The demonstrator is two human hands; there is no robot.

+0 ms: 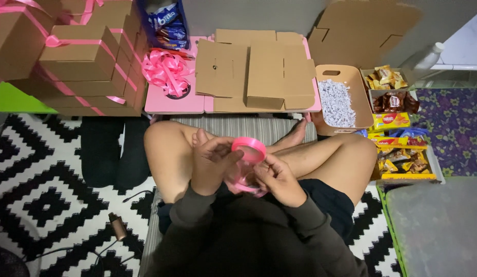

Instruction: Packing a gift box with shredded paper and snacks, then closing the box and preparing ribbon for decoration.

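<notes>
I sit cross-legged on a striped cushion. My left hand (212, 163) grips a pink ribbon spool (249, 149) by its rim, holding it above my lap. My right hand (277, 178) pinches the loose pink ribbon (242, 183) that loops down from the spool. Both hands are close together over my crossed legs.
A pink low table (174, 102) ahead carries flat brown cardboard box blanks (254, 69) and pink ribbon bows (166, 69). Ribbon-tied brown boxes (82, 61) are stacked at left. A tray of shredded paper (336, 100) and boxes of wrapped snacks (402, 159) lie at right. A patterned rug (48, 190) covers the floor.
</notes>
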